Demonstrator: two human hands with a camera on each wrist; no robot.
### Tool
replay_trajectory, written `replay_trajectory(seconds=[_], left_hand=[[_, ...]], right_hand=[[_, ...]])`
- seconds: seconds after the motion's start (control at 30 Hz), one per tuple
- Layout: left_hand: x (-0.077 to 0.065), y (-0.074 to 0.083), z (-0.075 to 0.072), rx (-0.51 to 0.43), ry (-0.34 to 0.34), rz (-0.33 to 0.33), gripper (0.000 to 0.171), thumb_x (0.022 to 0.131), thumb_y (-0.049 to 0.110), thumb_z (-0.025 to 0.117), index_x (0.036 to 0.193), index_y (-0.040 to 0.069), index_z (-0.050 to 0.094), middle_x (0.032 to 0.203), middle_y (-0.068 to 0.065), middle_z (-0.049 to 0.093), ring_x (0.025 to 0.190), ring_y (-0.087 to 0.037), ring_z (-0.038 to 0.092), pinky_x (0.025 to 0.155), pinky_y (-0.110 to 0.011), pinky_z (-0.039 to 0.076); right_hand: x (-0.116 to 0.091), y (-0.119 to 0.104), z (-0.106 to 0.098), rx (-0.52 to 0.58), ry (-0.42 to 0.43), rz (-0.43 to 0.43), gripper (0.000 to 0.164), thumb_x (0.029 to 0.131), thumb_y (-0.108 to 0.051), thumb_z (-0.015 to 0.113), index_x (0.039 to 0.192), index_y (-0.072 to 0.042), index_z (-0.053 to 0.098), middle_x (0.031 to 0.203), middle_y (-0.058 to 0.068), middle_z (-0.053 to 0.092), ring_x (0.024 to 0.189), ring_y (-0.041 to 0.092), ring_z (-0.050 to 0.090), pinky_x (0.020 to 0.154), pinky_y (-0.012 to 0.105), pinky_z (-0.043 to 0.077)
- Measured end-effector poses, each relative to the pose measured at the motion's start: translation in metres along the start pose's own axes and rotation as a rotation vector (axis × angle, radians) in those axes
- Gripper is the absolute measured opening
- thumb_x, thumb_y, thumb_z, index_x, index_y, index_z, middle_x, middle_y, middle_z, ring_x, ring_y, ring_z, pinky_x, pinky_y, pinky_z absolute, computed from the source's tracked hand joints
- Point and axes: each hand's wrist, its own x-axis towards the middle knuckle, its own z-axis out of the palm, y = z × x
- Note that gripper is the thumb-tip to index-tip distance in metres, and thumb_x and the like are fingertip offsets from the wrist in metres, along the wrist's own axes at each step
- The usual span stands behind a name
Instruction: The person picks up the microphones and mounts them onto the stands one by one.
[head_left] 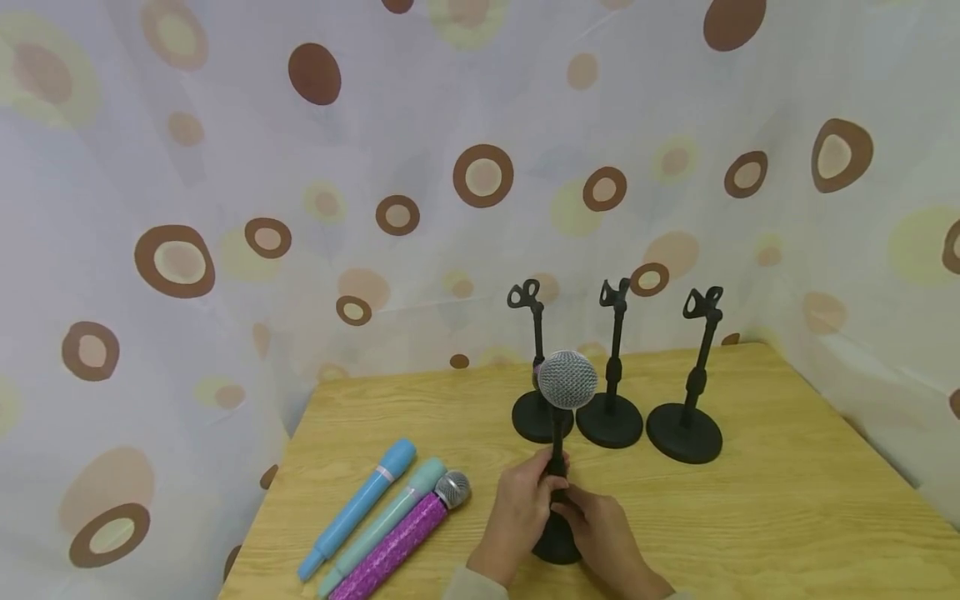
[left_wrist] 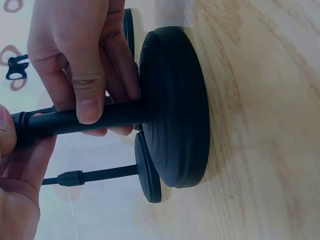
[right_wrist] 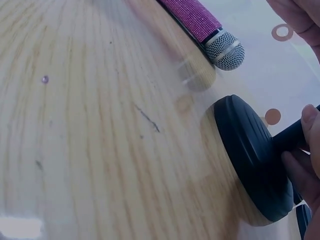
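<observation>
A black desk microphone stand (head_left: 557,542) stands upright at the table's front, with a round base. A microphone with a silver mesh head (head_left: 567,379) sits at its top; its body is hidden behind the head. My left hand (head_left: 521,500) grips the stand's pole around the collar, above the other hand. Lower down, my right hand (head_left: 607,533) pinches the pole between thumb and fingers just over the base (left_wrist: 175,107). Both hands are on the same pole (left_wrist: 117,115), and the base rests on the wooden table.
Left of the hands lie a blue microphone (head_left: 356,508), a mint-green microphone (head_left: 386,521) and a purple glittery microphone (head_left: 397,546), side by side. Behind stand three black stands (head_left: 532,417), (head_left: 611,421), (head_left: 686,433) with clips on top. A patterned curtain (head_left: 420,275) borders the wooden table (head_left: 810,500).
</observation>
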Motion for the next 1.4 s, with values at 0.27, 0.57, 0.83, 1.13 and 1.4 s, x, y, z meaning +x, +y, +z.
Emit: replay_trajectory(seconds=[0.27, 0.57, 0.83, 1.13, 1.4], left_hand=[[-0.003, 0.002, 0.002, 0.029, 0.062, -0.055, 0.024, 0.092, 0.023, 0.066, 0.114, 0.015, 0.069, 0.105, 0.004, 0.075, 0.098, -0.004, 0.070, 0.079, -0.017, 0.057], [0.000, 0.001, -0.003, -0.028, -0.050, -0.083, 0.034, 0.093, 0.016, 0.069, 0.125, 0.018, 0.058, 0.120, 0.001, 0.065, 0.114, -0.012, 0.064, 0.093, -0.026, 0.055], [0.005, 0.001, -0.009, -0.140, -0.143, -0.052, 0.023, 0.100, 0.011, 0.055, 0.122, 0.015, 0.057, 0.119, 0.001, 0.068, 0.113, -0.007, 0.064, 0.099, -0.025, 0.052], [0.004, -0.001, -0.001, -0.138, 0.002, 0.020, 0.016, 0.096, 0.010, 0.060, 0.111, 0.012, 0.060, 0.105, -0.001, 0.070, 0.097, -0.004, 0.067, 0.085, -0.021, 0.056], [0.001, 0.001, 0.004, -0.171, 0.045, -0.022, 0.015, 0.095, 0.015, 0.063, 0.110, 0.014, 0.063, 0.106, -0.003, 0.072, 0.097, -0.004, 0.068, 0.084, -0.021, 0.057]], right_hand=[[0.000, 0.000, 0.004, -0.040, 0.037, -0.050, 0.020, 0.085, -0.005, 0.075, 0.105, -0.005, 0.076, 0.096, 0.007, 0.077, 0.086, 0.018, 0.074, 0.070, 0.023, 0.059], [0.000, -0.003, 0.001, -0.011, -0.002, -0.024, 0.018, 0.087, -0.005, 0.073, 0.105, -0.009, 0.075, 0.088, 0.002, 0.077, 0.078, 0.011, 0.073, 0.064, 0.018, 0.055], [0.001, 0.002, 0.001, 0.010, -0.018, -0.047, 0.009, 0.087, -0.006, 0.073, 0.095, -0.011, 0.072, 0.075, -0.004, 0.071, 0.062, -0.007, 0.053, 0.057, 0.018, 0.048], [0.004, 0.002, 0.000, -0.005, -0.022, -0.056, 0.008, 0.087, -0.007, 0.073, 0.093, -0.011, 0.071, 0.070, -0.006, 0.066, 0.060, -0.005, 0.045, 0.056, 0.017, 0.046], [0.002, 0.000, -0.002, 0.005, -0.023, -0.039, 0.011, 0.088, -0.003, 0.072, 0.095, -0.011, 0.072, 0.076, -0.004, 0.070, 0.064, -0.005, 0.052, 0.058, 0.018, 0.049]])
